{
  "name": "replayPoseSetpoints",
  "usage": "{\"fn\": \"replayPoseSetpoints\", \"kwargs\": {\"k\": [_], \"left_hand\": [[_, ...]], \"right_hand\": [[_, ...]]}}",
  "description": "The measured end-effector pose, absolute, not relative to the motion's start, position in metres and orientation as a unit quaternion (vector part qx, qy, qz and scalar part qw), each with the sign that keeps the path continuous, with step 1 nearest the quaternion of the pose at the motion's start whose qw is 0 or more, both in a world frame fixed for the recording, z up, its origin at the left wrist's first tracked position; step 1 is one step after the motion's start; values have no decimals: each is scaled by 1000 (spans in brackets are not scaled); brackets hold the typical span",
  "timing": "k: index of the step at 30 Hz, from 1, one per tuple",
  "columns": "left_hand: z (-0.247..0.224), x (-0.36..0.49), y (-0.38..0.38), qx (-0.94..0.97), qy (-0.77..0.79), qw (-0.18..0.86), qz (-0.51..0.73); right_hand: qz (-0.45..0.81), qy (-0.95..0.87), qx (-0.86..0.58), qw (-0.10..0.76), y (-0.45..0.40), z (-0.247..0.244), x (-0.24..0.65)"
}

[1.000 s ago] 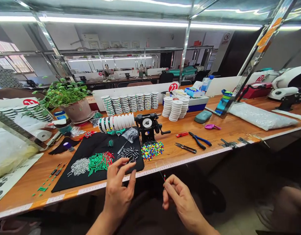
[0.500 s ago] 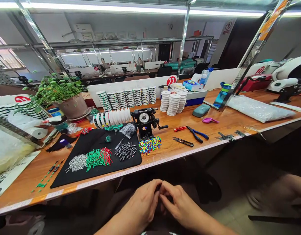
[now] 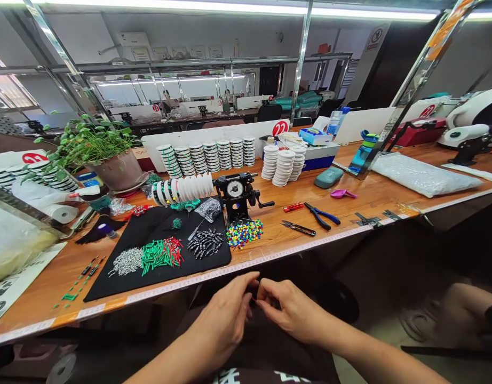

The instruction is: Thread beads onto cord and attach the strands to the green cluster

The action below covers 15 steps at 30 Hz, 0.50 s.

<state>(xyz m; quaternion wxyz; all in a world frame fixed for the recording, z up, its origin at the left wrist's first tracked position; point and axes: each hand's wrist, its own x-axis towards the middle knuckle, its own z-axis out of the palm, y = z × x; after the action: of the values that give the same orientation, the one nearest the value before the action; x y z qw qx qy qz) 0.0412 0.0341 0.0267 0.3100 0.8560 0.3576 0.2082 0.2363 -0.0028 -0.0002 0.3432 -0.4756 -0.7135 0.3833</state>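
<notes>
My left hand and my right hand are close together below the front edge of the bench, over my lap. The fingers of both are bent inward. My right hand is pinched, with a tiny red speck at its fingertips too small to name. What the left fingers hold, if anything, is hidden. Beyond them a black mat bears silver pieces, green and red tubes and black pieces. Multicoloured beads lie beside it, under a black hand-cranked winder carrying white spools.
To the right lie thread snips, blue-handled pliers, a red tool and a pink scoop. Stacked spools, a potted plant and a plastic bag stand farther back. Another person's leg shows at right.
Both hands have risen slightly toward the bench edge, and their fingertips have drawn a little apart. A tiny red speck now shows between them. The view has shifted slightly.
</notes>
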Motion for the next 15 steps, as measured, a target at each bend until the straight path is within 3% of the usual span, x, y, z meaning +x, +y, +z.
{"fn": "replayPoseSetpoints", "kwargs": {"k": [3, 10, 15], "left_hand": [[22, 47, 25, 856, 359, 333, 168], [33, 45, 23, 928, 332, 169, 7], [58, 37, 31, 932, 247, 263, 33]], "right_hand": [[390, -716, -472, 336, -3, -3, 233], [467, -711, -437, 292, -1, 0, 232], [619, -643, -347, 288, 7, 10, 245]]}}
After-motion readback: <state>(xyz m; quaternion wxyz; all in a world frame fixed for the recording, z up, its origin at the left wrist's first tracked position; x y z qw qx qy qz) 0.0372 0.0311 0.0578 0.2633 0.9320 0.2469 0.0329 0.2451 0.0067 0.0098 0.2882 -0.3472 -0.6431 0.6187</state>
